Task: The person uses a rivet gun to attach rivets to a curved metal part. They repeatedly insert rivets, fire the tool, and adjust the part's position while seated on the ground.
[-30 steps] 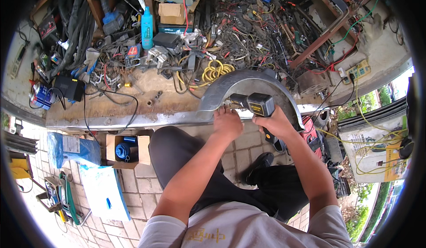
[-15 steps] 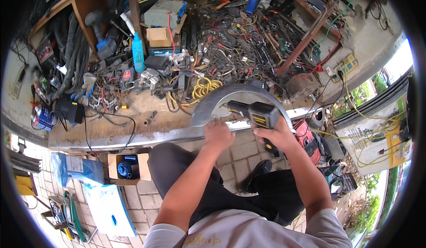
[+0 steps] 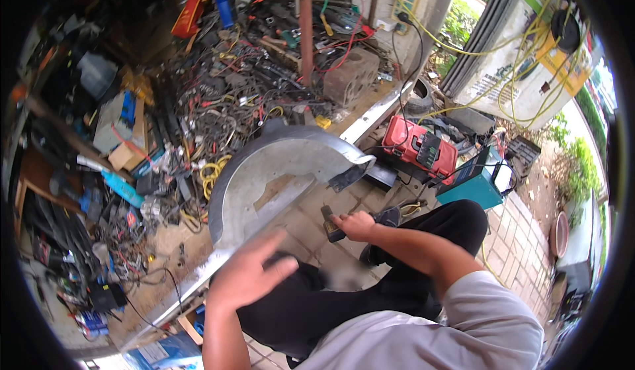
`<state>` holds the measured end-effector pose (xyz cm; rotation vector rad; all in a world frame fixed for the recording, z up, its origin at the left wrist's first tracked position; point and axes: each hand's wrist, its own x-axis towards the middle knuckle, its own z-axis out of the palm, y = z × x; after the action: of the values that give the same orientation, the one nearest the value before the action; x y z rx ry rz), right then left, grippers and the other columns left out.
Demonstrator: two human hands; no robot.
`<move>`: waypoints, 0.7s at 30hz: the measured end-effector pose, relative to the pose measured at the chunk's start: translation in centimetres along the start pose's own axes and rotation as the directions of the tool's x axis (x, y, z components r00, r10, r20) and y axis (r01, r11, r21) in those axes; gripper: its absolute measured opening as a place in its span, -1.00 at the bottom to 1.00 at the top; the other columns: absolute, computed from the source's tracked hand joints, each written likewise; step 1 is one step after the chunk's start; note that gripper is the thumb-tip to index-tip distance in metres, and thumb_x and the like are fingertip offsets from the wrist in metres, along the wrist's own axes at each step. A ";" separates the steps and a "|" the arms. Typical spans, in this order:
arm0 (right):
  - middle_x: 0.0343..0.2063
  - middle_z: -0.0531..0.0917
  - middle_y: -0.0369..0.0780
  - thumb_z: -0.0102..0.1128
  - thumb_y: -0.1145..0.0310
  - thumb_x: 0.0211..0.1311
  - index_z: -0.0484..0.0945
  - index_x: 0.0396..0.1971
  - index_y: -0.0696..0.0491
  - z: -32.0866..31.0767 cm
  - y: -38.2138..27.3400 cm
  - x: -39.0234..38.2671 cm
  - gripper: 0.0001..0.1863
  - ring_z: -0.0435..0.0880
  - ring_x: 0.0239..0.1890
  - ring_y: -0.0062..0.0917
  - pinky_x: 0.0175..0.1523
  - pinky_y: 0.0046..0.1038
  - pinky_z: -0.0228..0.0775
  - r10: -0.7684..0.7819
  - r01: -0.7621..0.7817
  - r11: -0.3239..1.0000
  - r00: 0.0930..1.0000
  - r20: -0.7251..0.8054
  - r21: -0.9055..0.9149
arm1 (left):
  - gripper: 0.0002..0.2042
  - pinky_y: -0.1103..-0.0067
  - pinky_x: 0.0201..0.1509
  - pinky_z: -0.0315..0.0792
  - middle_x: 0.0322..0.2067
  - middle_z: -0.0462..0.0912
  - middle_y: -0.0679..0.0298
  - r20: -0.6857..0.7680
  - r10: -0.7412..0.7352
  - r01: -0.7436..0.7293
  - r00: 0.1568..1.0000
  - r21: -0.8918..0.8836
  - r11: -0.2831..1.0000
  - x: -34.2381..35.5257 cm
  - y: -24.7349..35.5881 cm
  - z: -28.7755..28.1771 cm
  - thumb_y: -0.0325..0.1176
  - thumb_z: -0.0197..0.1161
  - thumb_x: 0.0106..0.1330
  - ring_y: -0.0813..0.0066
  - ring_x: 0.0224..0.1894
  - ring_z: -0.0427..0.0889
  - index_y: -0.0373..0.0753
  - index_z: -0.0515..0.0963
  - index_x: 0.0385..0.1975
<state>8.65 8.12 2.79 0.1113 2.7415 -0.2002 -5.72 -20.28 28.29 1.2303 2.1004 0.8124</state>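
A large half-round grey mudguard (image 3: 264, 166) lies on the bench's front edge, its inner opening toward me. My left hand (image 3: 246, 274) hovers over my knee beside the mudguard's near end. It is empty, with its fingers apart and slightly blurred. Down near the paving, right of the mudguard, my right hand (image 3: 355, 226) is closed on a black cordless drill (image 3: 333, 227). The drill is partly hidden by the hand and close to my shoe (image 3: 389, 215).
Tangled cables and tools cover the bench (image 3: 173, 241). A red toolbox (image 3: 419, 146) and a teal box (image 3: 475, 182) stand on the floor to the right. Yellow cord (image 3: 479, 53) hangs from the wall. A hollow block (image 3: 352, 79) sits at the bench's right end.
The view has turned to the right. My right hand has brought the drill down from the mudguard toward the floor. The left hand has come off the mudguard's edge and opened.
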 end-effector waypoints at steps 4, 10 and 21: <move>-0.23 0.65 -0.17 -0.01 0.33 0.33 0.30 0.34 -0.02 9.6 2.4 3.7 -0.45 0.75 -0.36 -0.32 -0.30 -0.28 0.58 0.088 -0.092 0.996 0.961 -0.262 -0.003 | -0.48 0.39 0.28 0.42 0.11 0.62 -0.02 0.142 0.024 0.015 0.990 -0.268 0.963 3.4 1.3 3.3 -0.13 0.37 0.32 0.11 0.19 0.59 -0.31 0.52 0.19; -0.19 0.61 -0.23 0.03 0.30 0.31 0.39 0.26 -0.12 15.6 5.3 10.7 -0.51 0.71 -0.19 -0.35 -0.21 -0.30 0.60 0.210 -0.107 0.953 0.909 -0.360 0.284 | -0.53 0.20 0.31 0.33 0.08 0.56 -0.17 0.148 0.092 -0.122 0.985 0.213 0.969 8.1 5.0 6.8 -0.16 0.26 0.37 -0.18 0.19 0.47 -0.40 0.52 0.12; -0.20 0.63 -0.31 0.12 0.20 0.20 0.67 -0.46 -0.15 13.0 4.2 13.4 -0.83 0.60 -0.05 -0.38 0.05 -0.18 0.31 0.536 -0.369 0.738 0.829 -0.157 0.565 | -0.52 0.21 0.35 0.33 0.16 0.56 -0.05 0.338 0.307 -0.190 0.890 -0.339 0.922 17.4 8.9 10.8 -0.32 0.30 0.36 0.05 0.25 0.47 -0.39 0.45 0.23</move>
<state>1.58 10.93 -14.80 1.0470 2.7709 -0.8349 -0.28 1.13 24.92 1.3812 1.4626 0.8772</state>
